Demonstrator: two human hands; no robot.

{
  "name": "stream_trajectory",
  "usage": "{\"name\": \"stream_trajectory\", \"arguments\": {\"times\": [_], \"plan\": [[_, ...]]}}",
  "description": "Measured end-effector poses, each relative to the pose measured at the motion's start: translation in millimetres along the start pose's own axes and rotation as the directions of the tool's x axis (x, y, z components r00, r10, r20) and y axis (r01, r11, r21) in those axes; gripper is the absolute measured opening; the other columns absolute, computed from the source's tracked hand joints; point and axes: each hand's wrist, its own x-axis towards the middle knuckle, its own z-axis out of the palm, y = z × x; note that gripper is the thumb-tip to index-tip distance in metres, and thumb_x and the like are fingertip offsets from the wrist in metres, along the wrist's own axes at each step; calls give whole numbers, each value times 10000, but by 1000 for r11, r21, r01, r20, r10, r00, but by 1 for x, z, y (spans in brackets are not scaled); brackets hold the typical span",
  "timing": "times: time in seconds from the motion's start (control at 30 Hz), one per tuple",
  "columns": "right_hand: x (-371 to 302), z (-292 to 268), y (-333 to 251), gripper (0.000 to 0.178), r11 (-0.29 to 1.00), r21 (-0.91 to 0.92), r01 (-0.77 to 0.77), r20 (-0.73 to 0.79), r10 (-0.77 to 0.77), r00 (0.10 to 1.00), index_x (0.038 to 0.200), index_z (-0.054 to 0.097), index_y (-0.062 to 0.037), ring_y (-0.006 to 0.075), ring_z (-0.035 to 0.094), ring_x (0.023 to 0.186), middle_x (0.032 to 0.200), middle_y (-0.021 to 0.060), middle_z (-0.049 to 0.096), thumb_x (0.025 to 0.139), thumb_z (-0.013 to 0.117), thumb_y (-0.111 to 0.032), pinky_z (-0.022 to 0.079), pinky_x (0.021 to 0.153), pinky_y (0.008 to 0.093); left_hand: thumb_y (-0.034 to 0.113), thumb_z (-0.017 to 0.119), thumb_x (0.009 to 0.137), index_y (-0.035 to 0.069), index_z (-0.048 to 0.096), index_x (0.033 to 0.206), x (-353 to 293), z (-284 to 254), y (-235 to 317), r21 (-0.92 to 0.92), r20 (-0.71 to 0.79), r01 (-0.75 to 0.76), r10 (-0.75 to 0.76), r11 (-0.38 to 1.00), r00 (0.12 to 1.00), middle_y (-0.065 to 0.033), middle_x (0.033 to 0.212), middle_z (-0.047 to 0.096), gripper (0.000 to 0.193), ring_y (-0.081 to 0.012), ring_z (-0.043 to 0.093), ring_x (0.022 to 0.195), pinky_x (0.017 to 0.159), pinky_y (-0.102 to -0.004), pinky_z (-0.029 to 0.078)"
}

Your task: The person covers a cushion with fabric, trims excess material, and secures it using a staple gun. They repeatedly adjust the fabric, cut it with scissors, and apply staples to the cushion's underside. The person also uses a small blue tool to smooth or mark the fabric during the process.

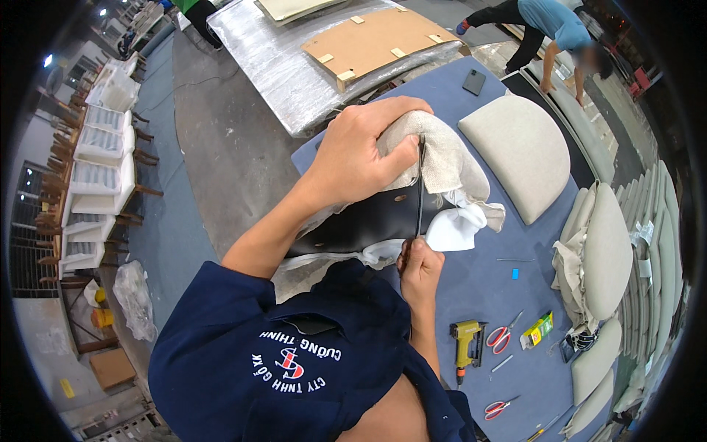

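Blue surface (471, 295): left grip (359, 151) pinches beige fabric (444, 160), right grip (421, 267) clasps dark rod (420, 206) (tip unclear). Likely fabric-working step; next move needs steady pinch.

Dark rod (420, 210): lower end concealed by right hand (422, 267). Two o'clock: co-worker's head (591, 60), blurred. Eleven o'clock: green-clad person (199, 16), truncated.

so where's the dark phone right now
In the head view, the dark phone lies at upper right on the blue-grey table, between the brown board and the rounded beige cushion.
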Motion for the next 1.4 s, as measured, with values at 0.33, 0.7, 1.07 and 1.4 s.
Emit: {"name": "stream_trajectory", "arguments": {"times": [0.33, 0.7, 1.07, 1.4], "plan": [[19, 10, 30, 525, 966, 254, 55, 91, -80, 993, 702, 535, 22, 120, 496, 479, 585, 46, 526, 1113, 439, -289, 364, 476, 275, 170, 566, 870, -34, 675, 1199, -4, 3, 14, -33, 20, 30, -30, 999, 999, -191, 1069, 737, 403, -247, 716, 984, 899, -348, 539], [29, 26, 51, 696, 369, 749, -550, 658, -317, 683, 744, 565, 24, 114, 392, 346, 442, 39, 408, 1102, 341, -530, 329, 355, 263, 145, 575, 859, -38, 672, 1203, -11, 1, 19, -43, 5, 52, -52, 998, 999, -200, 1070, 731, 402, -262, 716, 992, 912, -358, 538], [-7, -26, 4, 679, 757, 644, -112, 289, -105, 952, 863, 572, 51, 152, 513, 436, 565, 82, 540, 1024, 484, -602, 430, 414, 274, 167, 566, 878, -35, 650, 1214, -18, -3, 16, -20, -18, 45, -45, 999, 999, -192, 1097, 715, 401, -258, 701, 1010, 925, -360, 524], [55, -18, -124, 424, 912, -106, 396, -248, -410, 878, 1110, 693, 25, 106, 578, 717, 981, 62, 603, 749, 904, -45, 468, 597, 266, 178, 525, 946, -34, 610, 1300, -21, 0, 18, -119, 56, 42, -36, 992, 998, -180, 1246, 676, 421, -257, 652, 1141, 1016, -355, 476]]}}
